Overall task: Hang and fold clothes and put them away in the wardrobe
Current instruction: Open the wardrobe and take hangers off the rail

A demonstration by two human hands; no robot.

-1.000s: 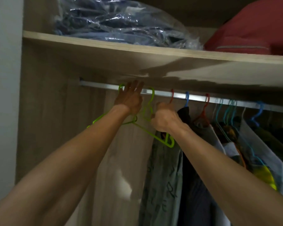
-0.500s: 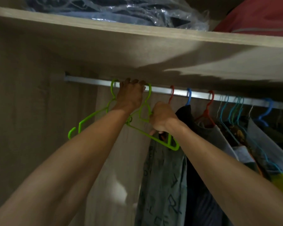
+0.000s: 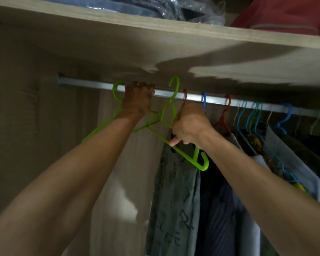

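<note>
You are reaching both arms up and forward into the wardrobe, forearms converging toward the rail. Your left hand is lying up against the rail, back of the hand toward you, fingers curling over the bar just beside the hook of a green hanger that is sitting on it; whether they are also gripping that hanger, you cannot tell. Your right hand is sitting lower and to the right, wrist bent, fingers wrapping the neck and sloping arm of a second green hanger, thumb pressing under the arm. Its hook is standing in front of the rail, rising above it. The clothes are hanging on the rail to the right, under red and blue hangers, beneath the shelf
</note>
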